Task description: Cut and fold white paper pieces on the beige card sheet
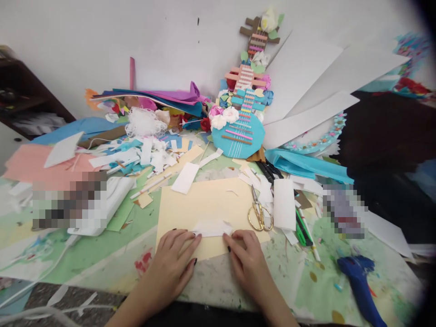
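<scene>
A small piece of white paper (213,228), with a fold along its near edge, lies on a cream sheet of card (194,200). My left hand (177,259) grips the paper's left end with its fingertips, the thumb lower down. At the right end, my right hand (247,259) has its fingers bent and closed on the paper's corner. Gold-handled scissors (259,215) rest on the card's right side, just beyond my right hand. A white paper strip (185,178) overlaps the card's far edge.
Right of the card are a white roll (284,204), a green cutter (303,229) and a blue glue gun (361,284). A turquoise paper guitar (238,136) leans at the back. Paper scraps (160,156) and white string (146,121) clutter the back left. A white power strip (105,206) lies left.
</scene>
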Motion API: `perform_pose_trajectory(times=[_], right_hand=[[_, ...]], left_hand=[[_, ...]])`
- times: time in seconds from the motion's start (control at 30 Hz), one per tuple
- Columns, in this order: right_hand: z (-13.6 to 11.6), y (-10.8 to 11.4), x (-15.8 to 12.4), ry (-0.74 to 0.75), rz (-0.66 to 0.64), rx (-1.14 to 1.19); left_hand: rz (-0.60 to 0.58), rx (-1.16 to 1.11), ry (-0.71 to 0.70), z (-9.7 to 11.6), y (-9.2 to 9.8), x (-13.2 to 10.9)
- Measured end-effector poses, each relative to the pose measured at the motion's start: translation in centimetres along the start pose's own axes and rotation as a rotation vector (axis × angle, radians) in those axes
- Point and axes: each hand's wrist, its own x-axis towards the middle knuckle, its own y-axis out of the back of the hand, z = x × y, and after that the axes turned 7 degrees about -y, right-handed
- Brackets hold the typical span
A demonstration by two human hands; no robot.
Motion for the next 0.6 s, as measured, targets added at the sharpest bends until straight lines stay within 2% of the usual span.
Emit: perform_pose_trajectory(times=[0.6], right_hand=[[-0.57, -0.49, 0.22, -0.023, -0.048, -0.105]], left_hand=[[-0.011, 0.013, 0.004, 0.06, 0.23, 0.18]])
